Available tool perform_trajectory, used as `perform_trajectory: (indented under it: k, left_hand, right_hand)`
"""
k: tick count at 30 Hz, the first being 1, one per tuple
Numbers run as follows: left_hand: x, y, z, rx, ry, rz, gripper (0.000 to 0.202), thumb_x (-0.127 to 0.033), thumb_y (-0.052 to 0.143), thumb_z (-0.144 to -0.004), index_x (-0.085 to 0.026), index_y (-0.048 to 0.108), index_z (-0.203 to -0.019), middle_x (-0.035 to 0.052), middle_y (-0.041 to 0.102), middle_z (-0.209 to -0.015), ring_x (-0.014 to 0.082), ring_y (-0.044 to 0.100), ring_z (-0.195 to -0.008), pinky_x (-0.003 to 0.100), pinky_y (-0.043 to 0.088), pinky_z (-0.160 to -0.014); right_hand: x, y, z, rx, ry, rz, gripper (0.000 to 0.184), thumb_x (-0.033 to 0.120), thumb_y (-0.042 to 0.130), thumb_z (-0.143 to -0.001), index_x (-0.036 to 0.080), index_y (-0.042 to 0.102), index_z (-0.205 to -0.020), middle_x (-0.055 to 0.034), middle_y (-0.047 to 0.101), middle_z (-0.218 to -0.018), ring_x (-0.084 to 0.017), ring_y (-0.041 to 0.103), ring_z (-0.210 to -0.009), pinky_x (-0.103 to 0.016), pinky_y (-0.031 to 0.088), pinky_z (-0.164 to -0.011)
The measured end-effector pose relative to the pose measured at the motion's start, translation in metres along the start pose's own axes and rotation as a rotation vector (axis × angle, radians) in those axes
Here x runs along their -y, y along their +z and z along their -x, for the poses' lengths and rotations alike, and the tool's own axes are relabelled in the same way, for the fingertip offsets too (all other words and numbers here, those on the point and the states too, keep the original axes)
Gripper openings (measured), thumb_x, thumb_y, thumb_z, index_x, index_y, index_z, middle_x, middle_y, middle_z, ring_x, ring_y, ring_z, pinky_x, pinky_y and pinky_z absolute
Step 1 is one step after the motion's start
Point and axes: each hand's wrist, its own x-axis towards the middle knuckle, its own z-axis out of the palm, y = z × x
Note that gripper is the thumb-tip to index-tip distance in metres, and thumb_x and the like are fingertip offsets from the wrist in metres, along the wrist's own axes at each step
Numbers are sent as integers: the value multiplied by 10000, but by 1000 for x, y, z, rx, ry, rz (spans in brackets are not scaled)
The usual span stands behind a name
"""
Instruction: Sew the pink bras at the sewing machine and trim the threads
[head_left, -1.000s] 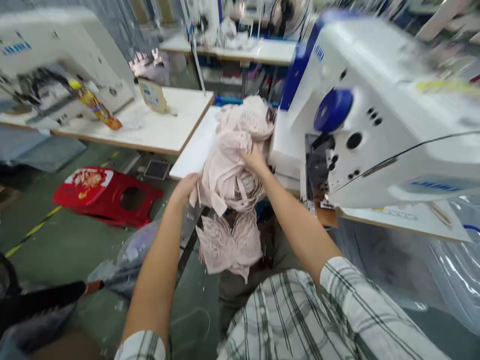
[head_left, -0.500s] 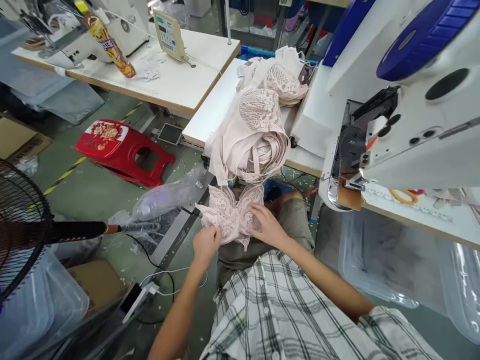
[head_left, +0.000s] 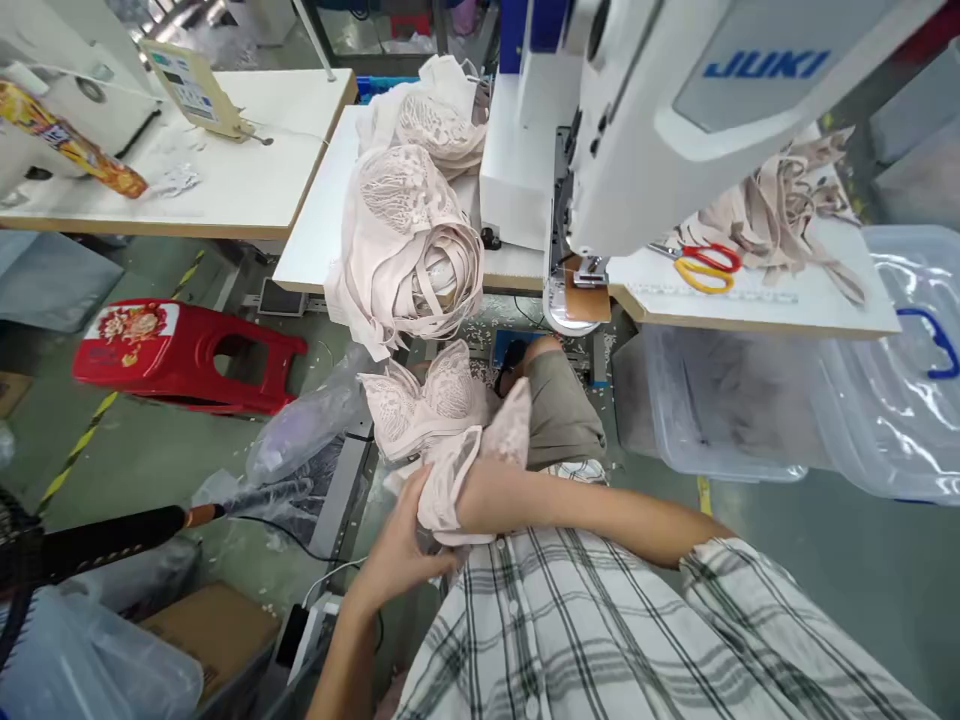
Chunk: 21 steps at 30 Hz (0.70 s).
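A pale pink lace bra (head_left: 450, 385) lies over my lap, its cups toward the table and its near part folded up in loops between my hands. My left hand (head_left: 401, 545) is at the left side of this folded part, fingers against the fabric and thumb stretched below it. My right hand (head_left: 484, 495) is tucked into the folded fabric from the right; its fingers are hidden and smeared by motion. A lace-patterned flap (head_left: 511, 425) stands up beyond my right wrist. Ahead, a pile of similar bras (head_left: 405, 250) lies on the table edge.
A white sewing machine (head_left: 637, 150) stands at the right over the table. Red and yellow scissors (head_left: 705, 268) and beige straps (head_left: 787, 215) lie beyond it. A red stool (head_left: 187, 355) and plastic bags (head_left: 307, 425) are at the left, clear bins (head_left: 727, 400) at the right.
The view has swung right. My hands have come closer together and nearer my body, and the near part of the bra, flat before, is now folded up around my right hand.
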Motion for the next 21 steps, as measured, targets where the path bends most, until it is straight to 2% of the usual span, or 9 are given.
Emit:
perform_trajectory:
  k: [3,5,7,10,12,14,16,18,21]
  left_hand:
    - [1,-4,-6,-101,-84,-244,469,-337,658,-734,-264,644,-1197,124,703,-1097,321,659,-998,416,526,-790]
    - [4,-16,-17,-247,-185,-352,256,-300,581,-797,-224,717,-1000,133,686,-971,312,619,-938,451,472,-832]
    - [8,-30,-31,-385,-290,-435,268,-299,551,-858,-175,721,-1024,146,656,-991,335,551,-1031,534,375,-952]
    - [15,-39,-52,-473,-368,-489,336,-244,490,-918,-149,679,-1178,173,602,-1214,359,436,-1222,592,251,-1053]
    - [18,-31,-57,-435,-371,-479,376,-183,534,-885,-162,646,-1243,171,548,-1355,349,399,-1304,564,246,-1094]
    - [21,-13,-52,-397,-393,-445,412,-149,587,-843,-155,631,-1253,182,519,-1409,340,402,-1338,525,291,-1108]
    - [26,10,-39,-377,-460,-385,320,-171,586,-866,-131,655,-1176,189,600,-1291,322,513,-1249,485,405,-1043]
    - [32,32,-26,-341,-543,-295,198,-237,572,-920,-128,677,-1049,128,687,-1054,255,647,-1008,423,524,-885]
    - [42,50,-19,-311,-623,-161,245,-350,574,-960,-130,662,-1024,49,690,-953,184,675,-834,357,576,-750]
  right_hand:
    - [1,-17,-25,70,-161,170,245,311,586,-870,226,688,-664,-56,753,-828,-224,658,-785,-356,521,-783]
    - [-9,-30,-42,59,-110,198,389,498,591,-882,190,673,-658,-85,731,-768,-241,659,-730,-365,518,-693]
    - [-25,-41,-59,-4,8,304,506,652,678,-764,146,690,-765,-115,724,-797,-267,672,-724,-363,513,-646]
    - [-51,-48,-79,-116,87,420,761,608,811,-647,74,629,-1157,-185,697,-1090,-323,685,-923,-398,521,-774]
    - [-65,-46,-86,-113,122,434,766,518,837,-658,39,601,-1208,-215,674,-1154,-326,673,-1002,-414,500,-869]
    - [-75,-41,-90,-89,169,434,676,477,857,-639,26,655,-1101,-236,683,-1126,-338,665,-1032,-420,489,-914]
    - [-82,-34,-93,-90,191,424,666,482,864,-634,33,668,-1085,-268,661,-1175,-373,632,-1107,-444,474,-965]
    - [-86,-26,-99,-105,184,410,739,508,834,-679,36,619,-1206,-284,610,-1276,-389,582,-1198,-458,445,-1022]
    - [-89,-14,-111,-62,164,397,794,554,754,-758,-14,567,-1280,-305,590,-1300,-381,584,-1216,-436,444,-1028]
